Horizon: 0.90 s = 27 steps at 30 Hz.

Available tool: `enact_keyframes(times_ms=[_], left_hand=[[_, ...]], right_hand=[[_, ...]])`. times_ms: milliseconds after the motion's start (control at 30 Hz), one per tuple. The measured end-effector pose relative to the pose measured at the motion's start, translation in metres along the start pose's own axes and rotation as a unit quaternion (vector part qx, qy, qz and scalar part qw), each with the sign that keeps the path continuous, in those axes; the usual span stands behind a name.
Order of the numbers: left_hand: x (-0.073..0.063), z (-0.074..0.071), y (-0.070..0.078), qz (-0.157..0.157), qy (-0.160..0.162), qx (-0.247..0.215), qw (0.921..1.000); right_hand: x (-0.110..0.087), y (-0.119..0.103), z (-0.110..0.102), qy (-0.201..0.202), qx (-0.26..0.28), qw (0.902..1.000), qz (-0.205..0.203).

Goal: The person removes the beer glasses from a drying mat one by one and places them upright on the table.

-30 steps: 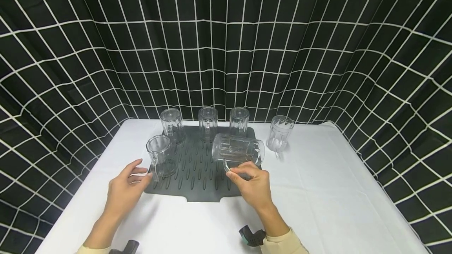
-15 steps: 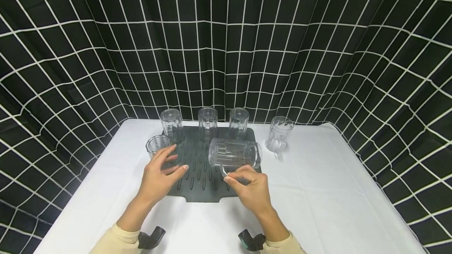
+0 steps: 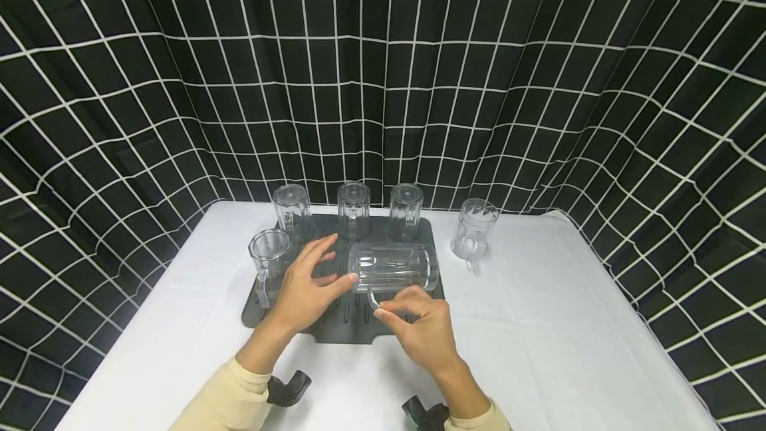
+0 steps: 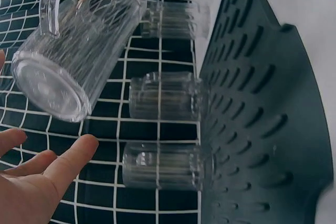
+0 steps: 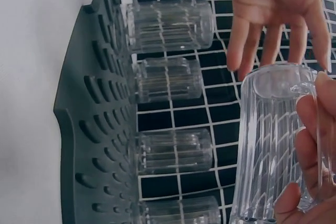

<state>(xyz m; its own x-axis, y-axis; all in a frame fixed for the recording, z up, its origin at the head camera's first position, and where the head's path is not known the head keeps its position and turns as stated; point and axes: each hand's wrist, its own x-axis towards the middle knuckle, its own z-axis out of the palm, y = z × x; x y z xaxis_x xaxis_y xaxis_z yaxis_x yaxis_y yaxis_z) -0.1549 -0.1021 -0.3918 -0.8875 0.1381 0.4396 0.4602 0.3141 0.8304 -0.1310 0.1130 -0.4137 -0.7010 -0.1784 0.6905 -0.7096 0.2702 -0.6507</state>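
A clear glass mug (image 3: 391,266) lies sideways in the air over the dark drying mat (image 3: 344,332). My right hand (image 3: 423,330) pinches its handle between thumb and fingers. The mug's round base (image 4: 50,87) faces my left hand (image 3: 306,291), its mouth pointing right. My left hand has its fingers spread and holds nothing; the thumb overlaps the base end in the head view, while the left wrist view shows a gap between fingertips and mug. Just left of that hand, another glass mug (image 3: 269,251) stands on the mat.
Along the mat's back edge, upside down, stand a left mug (image 3: 292,208), a middle mug (image 3: 354,208) and a right mug (image 3: 405,208). One more mug (image 3: 475,228) stands upright on the white table (image 3: 538,311), right of the mat. A black gridded curtain (image 3: 383,85) surrounds the table.
My left hand has moved right from beside the front-left mug to the base end of the held mug. The right hand has brought that mug slightly left and nearer to me.
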Motion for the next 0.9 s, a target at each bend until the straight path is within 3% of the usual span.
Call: enact_keyframes(times_ms=[233, 500, 700, 900], left_hand=[[0.003, 0.009, 0.003, 0.0, -0.021, -0.012, 0.9997], [0.001, 0.012, 0.001, -0.033, -0.038, 0.002, 0.9987], [0.0, 0.012, 0.0, -0.047, -0.024, 0.023, 0.9983], [-0.002, 0.013, -0.002, -0.064, -0.004, 0.014, 0.9978]], right_hand=[[-0.005, 0.007, 0.001, -0.02, 0.012, 0.9995, -0.02], [-0.005, 0.003, -0.001, -0.03, -0.004, 0.9986, -0.043], [-0.007, 0.005, -0.001, -0.04, -0.003, 0.9987, -0.031], [-0.009, 0.006, -0.003, -0.044, 0.0, 0.9983, -0.037]])
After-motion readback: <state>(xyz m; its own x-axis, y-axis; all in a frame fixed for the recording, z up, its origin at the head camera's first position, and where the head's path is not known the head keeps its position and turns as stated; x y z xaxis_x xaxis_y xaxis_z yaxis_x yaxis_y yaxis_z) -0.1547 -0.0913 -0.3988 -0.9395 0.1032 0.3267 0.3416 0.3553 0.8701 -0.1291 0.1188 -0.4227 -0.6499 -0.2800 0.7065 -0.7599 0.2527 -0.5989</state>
